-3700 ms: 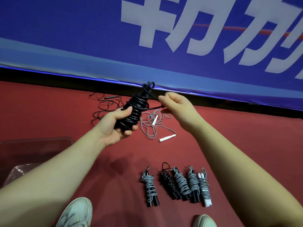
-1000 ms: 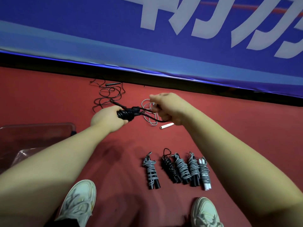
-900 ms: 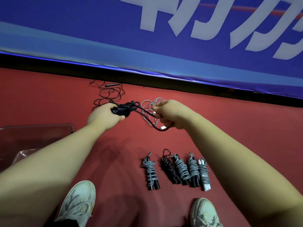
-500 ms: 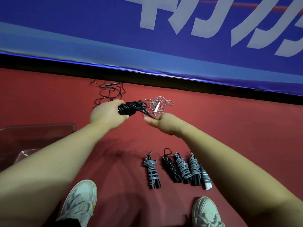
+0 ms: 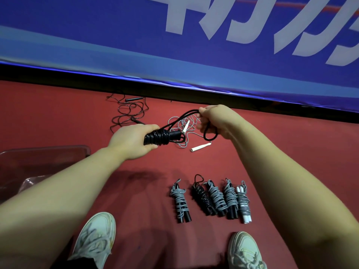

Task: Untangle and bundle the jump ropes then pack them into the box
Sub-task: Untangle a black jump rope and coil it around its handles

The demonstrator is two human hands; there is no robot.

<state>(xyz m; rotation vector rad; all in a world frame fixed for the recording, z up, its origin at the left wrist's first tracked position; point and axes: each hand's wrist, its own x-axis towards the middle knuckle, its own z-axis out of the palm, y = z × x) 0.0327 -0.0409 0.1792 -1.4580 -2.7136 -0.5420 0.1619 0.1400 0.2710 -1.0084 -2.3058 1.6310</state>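
My left hand grips a black jump rope bundle, its cord wound round the handles. A loose loop of that black cord runs right to my right hand, which pinches it above the floor. Beneath the hands lies a loose grey rope with white handles. A tangled black rope lies farther back by the wall. Several finished bundles lie in a row on the red floor near my feet. The clear plastic box stands at the left, partly behind my left arm.
A blue banner with white characters runs along the back wall above a black base strip. My two white shoes stand at the bottom edge, either side of the bundles.
My right hand has swung from below the bundle up and to the right, drawing the loose black cord out into a loop. My left hand holds the bundle lower and more level.
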